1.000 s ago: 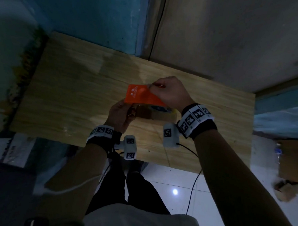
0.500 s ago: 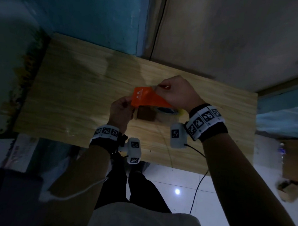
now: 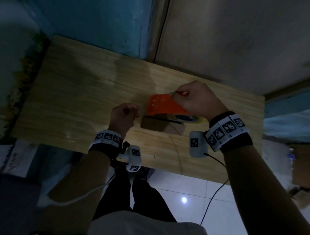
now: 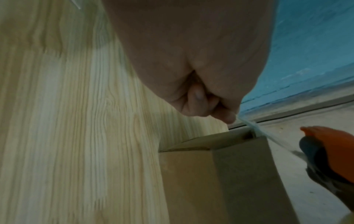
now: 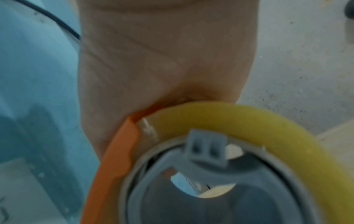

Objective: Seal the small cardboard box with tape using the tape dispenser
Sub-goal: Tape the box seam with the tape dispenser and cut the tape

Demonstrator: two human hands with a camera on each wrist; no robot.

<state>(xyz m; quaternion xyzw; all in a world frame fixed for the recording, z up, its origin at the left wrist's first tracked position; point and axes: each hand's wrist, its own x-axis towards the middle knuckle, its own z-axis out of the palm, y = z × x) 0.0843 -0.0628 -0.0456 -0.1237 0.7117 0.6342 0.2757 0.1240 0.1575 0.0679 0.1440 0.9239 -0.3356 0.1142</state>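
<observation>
A small brown cardboard box [image 3: 161,126] sits on the wooden table [image 3: 74,96]; in the left wrist view the box [image 4: 226,178] fills the lower middle. My right hand [image 3: 196,100] grips the orange tape dispenser [image 3: 162,106] just above the box, its yellowish tape roll [image 5: 239,118] close to the wrist camera. My left hand [image 3: 127,112] is left of the box and pinches the free end of clear tape [image 4: 254,128], which stretches over the box's top edge to the dispenser [image 4: 329,151].
The table stands against a blue and grey wall [image 3: 102,16]. White tiled floor [image 3: 190,200] lies beyond its near edge. A cable [image 3: 213,192] hangs from my right wrist. Cardboard pieces [image 3: 306,166] lie on the floor at the right.
My left hand has drawn away to the left of the dispenser, pulling out a strand of tape. The box is now uncovered below the dispenser.
</observation>
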